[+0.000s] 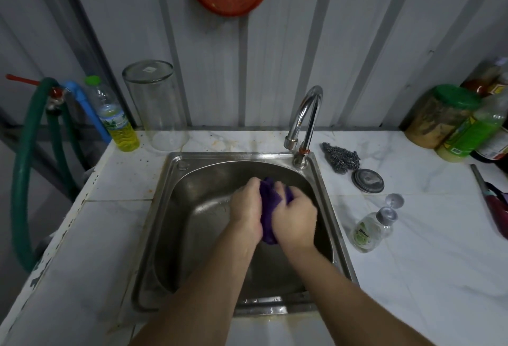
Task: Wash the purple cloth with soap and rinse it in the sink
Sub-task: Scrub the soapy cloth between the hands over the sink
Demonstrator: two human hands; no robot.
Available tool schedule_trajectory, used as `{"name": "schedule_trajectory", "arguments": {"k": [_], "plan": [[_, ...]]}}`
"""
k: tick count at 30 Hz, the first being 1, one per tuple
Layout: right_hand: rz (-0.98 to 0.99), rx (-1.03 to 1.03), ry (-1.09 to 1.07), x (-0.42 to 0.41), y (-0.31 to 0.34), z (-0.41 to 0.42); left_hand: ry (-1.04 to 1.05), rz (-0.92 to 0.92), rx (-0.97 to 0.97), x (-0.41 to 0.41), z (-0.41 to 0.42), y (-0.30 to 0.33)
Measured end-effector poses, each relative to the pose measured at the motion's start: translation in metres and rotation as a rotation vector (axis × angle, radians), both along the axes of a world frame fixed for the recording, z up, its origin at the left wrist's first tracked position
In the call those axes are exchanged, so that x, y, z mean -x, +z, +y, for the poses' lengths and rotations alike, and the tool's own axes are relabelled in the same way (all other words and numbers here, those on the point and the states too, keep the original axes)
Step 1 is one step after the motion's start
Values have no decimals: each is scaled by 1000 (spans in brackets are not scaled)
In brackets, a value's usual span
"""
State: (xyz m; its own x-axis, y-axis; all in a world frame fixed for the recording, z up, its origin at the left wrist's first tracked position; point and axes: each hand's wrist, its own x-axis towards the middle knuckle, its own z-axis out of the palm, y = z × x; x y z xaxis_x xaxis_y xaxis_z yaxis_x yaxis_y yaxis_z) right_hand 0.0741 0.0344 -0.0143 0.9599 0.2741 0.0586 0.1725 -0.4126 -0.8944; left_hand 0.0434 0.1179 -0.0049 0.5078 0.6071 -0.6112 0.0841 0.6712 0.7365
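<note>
purple cloth (270, 203) bunched between left hand (246, 208) and right hand (295, 222), both gripping it over sink (330, 208)

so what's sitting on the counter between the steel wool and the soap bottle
In the head view, a round metal lid lies flat on the counter between the steel wool and the soap bottle.

Both hands (272, 214) grip purple cloth (268, 203) over sink (176, 208)
</note>
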Motion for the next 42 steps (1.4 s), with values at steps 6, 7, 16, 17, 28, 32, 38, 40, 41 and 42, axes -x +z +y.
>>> {"name": "schedule_trajectory", "arguments": {"k": [6,7,16,17,28,32,38,40,41,42], "plan": [[-205,46,90,29,6,12,-58,-84,106,11,5,-23],[-158,90,53,14,5,13,-61,-67,145,10,-1,-17],[560,-210,-152,-39,-8,1,-37,-45,197,22,-2,-8],[581,-282,-136,-41,-6,0,-50,33,152,25,1,-13],[362,-183,375,-6,-4,-10,-190,-32,-104,28,-5,-1],[224,-210,228,-10,-8,-17,-15,-19,-8,28,4,-9],[854,-405,198,-21,-7,-18,-112,-201,175,33,2,8],[702,-507,129,-18,0,-14,-110,-190,204,27,3,10],[569,-503,119,-14,3,-15,-89,-168,219,23,4,10],[456,-488,154,-6,8,-15,-59,-143,226,19,6,9]]}}
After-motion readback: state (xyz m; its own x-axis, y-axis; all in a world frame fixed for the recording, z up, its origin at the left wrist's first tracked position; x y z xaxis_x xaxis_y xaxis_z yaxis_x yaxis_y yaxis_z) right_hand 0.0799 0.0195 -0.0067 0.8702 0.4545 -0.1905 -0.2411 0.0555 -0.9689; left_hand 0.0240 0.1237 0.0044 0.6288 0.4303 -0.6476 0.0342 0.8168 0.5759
